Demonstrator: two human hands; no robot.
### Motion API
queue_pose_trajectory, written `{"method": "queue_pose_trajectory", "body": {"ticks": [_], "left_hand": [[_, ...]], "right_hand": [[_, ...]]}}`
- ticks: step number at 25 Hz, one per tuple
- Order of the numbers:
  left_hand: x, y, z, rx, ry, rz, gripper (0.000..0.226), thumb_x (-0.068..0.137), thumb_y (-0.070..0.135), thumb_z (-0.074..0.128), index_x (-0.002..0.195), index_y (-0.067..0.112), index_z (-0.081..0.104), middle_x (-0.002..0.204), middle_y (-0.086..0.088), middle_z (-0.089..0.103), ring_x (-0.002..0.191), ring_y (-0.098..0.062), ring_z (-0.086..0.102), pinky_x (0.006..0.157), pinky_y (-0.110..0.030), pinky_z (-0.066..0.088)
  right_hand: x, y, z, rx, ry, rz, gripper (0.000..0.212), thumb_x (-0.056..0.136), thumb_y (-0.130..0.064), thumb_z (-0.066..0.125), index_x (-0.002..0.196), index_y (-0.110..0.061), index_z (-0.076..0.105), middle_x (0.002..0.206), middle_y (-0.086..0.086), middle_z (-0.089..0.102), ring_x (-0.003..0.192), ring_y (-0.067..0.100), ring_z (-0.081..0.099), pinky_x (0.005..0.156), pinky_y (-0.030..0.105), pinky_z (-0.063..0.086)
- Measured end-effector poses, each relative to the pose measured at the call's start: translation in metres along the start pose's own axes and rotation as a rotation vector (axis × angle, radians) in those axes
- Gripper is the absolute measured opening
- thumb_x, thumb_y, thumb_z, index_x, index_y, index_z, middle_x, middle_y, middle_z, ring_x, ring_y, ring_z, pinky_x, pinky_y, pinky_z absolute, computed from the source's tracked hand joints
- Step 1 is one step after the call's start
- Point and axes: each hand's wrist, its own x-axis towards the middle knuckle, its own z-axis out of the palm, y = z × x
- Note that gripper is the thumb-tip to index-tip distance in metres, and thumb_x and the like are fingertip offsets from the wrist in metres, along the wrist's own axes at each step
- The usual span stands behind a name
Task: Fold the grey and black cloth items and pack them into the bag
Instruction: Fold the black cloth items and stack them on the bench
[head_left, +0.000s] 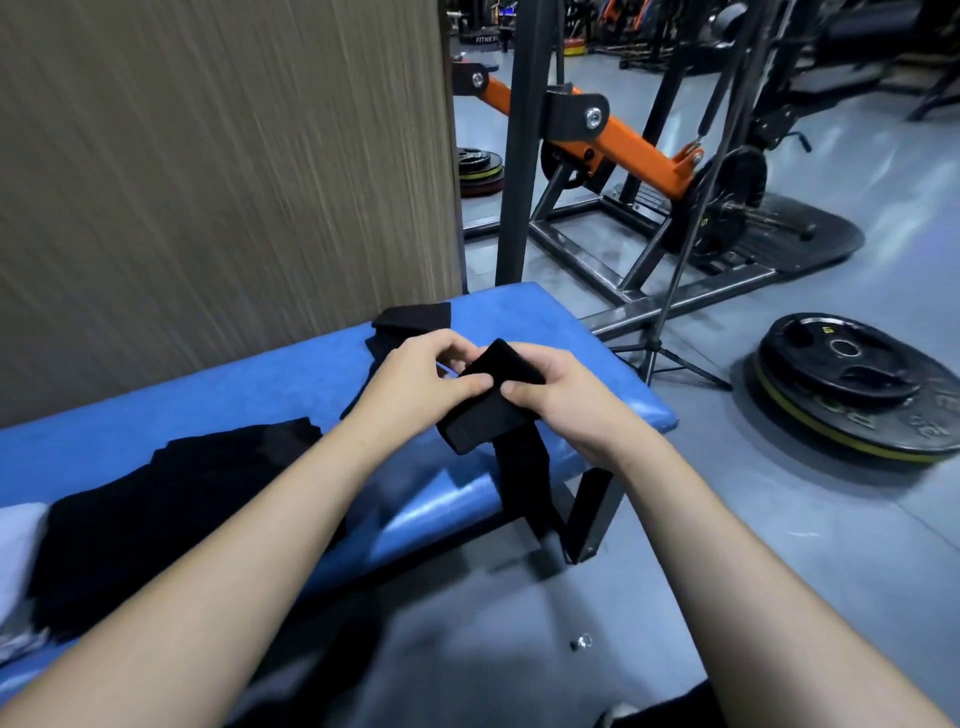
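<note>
Black cloth strip (491, 410) pinched between left hand (415, 379), right hand (566, 395); tail hanging below

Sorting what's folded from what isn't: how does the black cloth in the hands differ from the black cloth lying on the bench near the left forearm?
The held black cloth is off the blue bench, pinched by the left hand and right hand; the lying black cloth rests on the bench, untouched. The held one looks narrow and band-like, with a tail hanging over the bench edge; the lying one is broader and spread out. Both are black fabric.
</note>
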Motion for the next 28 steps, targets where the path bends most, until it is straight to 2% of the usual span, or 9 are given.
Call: {"method": "queue_pose_trajectory", "body": {"ticks": [5, 8, 11, 13, 16, 20, 23, 25, 28], "left_hand": [[-0.010, -0.009, 0.005, -0.006, -0.050, 0.007, 0.033, 0.080, 0.021, 0.077, 0.103, 0.038, 0.062, 0.085, 0.002, 0.064, 0.054, -0.004, 0.049, 0.064, -0.027, 0.045], [-0.019, -0.013, -0.003, -0.003, 0.069, -0.016, 0.047, 0.085, 0.017, 0.070, 0.117, 0.046, 0.051, 0.085, 0.004, 0.056, 0.062, -0.008, 0.051, 0.064, -0.030, 0.049], [-0.031, -0.022, -0.008, 0.104, 0.181, -0.049, 0.054, 0.090, 0.017, 0.064, 0.130, 0.043, 0.039, 0.089, 0.002, 0.052, 0.073, -0.008, 0.051, 0.065, -0.020, 0.041], [-0.039, -0.028, -0.009, 0.141, 0.180, -0.046, 0.055, 0.091, 0.017, 0.063, 0.131, 0.042, 0.036, 0.091, 0.005, 0.051, 0.076, -0.008, 0.050, 0.065, -0.021, 0.039], [-0.040, -0.033, -0.005, 0.236, 0.157, -0.011, 0.044, 0.093, 0.017, 0.060, 0.124, 0.042, 0.041, 0.089, 0.016, 0.046, 0.077, -0.006, 0.048, 0.068, -0.028, 0.038], [-0.039, -0.042, 0.005, 0.371, 0.160, 0.028, 0.023, 0.095, 0.018, 0.055, 0.112, 0.033, 0.053, 0.098, 0.008, 0.047, 0.082, -0.016, 0.055, 0.071, -0.038, 0.050], [-0.039, -0.048, 0.016, 0.578, 0.137, -0.010, 0.021, 0.092, 0.016, 0.057, 0.112, 0.024, 0.060, 0.109, 0.002, 0.044, 0.091, -0.023, 0.054, 0.077, -0.035, 0.046], [-0.039, -0.046, 0.024, 0.805, 0.239, 0.070, 0.024, 0.082, 0.015, 0.065, 0.104, 0.022, 0.065, 0.115, -0.003, 0.047, 0.102, -0.026, 0.047, 0.082, -0.033, 0.037], [-0.039, -0.037, 0.034, 0.782, 0.281, 0.162, 0.016, 0.084, 0.021, 0.062, 0.100, 0.019, 0.064, 0.108, -0.002, 0.049, 0.099, -0.026, 0.046, 0.079, -0.033, 0.036]], "right_hand": [[0.005, 0.008, 0.000, -0.146, -0.015, 0.017, 0.035, 0.090, 0.000, 0.063, 0.122, -0.016, 0.063, 0.119, 0.007, 0.068, 0.113, 0.020, 0.063, 0.101, 0.038, 0.051], [0.008, 0.011, -0.003, -0.256, -0.018, 0.101, 0.055, 0.081, -0.022, 0.081, 0.128, -0.029, 0.055, 0.116, 0.002, 0.064, 0.088, 0.008, 0.067, 0.089, 0.033, 0.055], [0.006, 0.014, -0.008, -0.480, -0.055, 0.140, 0.079, 0.071, -0.028, 0.089, 0.137, -0.037, 0.045, 0.108, -0.003, 0.061, 0.067, -0.011, 0.055, 0.080, 0.021, 0.042], [0.007, 0.017, -0.008, -0.617, -0.082, 0.142, 0.079, 0.071, -0.025, 0.088, 0.136, -0.040, 0.045, 0.107, -0.007, 0.059, 0.079, -0.006, 0.056, 0.079, 0.018, 0.041], [0.012, 0.024, -0.008, -0.810, -0.074, 0.120, 0.056, 0.075, -0.021, 0.083, 0.123, -0.036, 0.057, 0.108, -0.005, 0.057, 0.092, 0.012, 0.055, 0.078, 0.019, 0.042], [0.016, 0.035, -0.013, -0.921, -0.036, 0.113, 0.036, 0.074, -0.029, 0.084, 0.106, -0.035, 0.068, 0.102, -0.003, 0.056, 0.101, 0.017, 0.057, 0.096, 0.036, 0.044], [0.016, 0.040, -0.015, -1.116, 0.008, 0.102, 0.031, 0.078, -0.043, 0.079, 0.107, -0.040, 0.067, 0.106, -0.009, 0.052, 0.108, 0.017, 0.046, 0.092, 0.032, 0.030], [0.016, 0.039, -0.015, -1.218, 0.048, 0.078, 0.031, 0.081, -0.047, 0.075, 0.111, -0.042, 0.066, 0.107, -0.011, 0.047, 0.108, 0.018, 0.041, 0.087, 0.031, 0.025], [0.014, 0.039, -0.013, -1.217, 0.062, 0.058, 0.034, 0.084, -0.046, 0.072, 0.116, -0.038, 0.065, 0.105, -0.010, 0.043, 0.108, 0.019, 0.042, 0.089, 0.033, 0.030]]}}
